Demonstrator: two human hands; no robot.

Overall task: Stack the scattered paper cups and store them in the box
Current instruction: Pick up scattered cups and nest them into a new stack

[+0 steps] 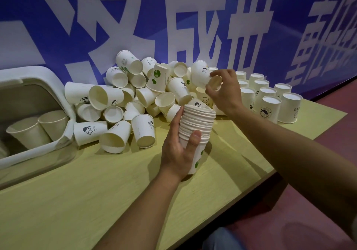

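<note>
My left hand (178, 149) grips a tall stack of nested white paper cups (199, 122), held upright just above the table. My right hand (224, 91) reaches over the stack and pinches the bottom end of a single white cup (200, 72) at the right side of the pile. A heap of loose paper cups (135, 95) lies tumbled on the table behind the stack, some printed with small figures or green dots. The white box (38, 76) stands open at the left, with two cup stacks (38, 130) lying inside.
Several cups stand upside down in rows (270, 99) at the back right of the light wooden table (96, 191). A blue wall with large white characters (173, 18) rises right behind the pile. The table's right edge drops to a red floor (309, 211).
</note>
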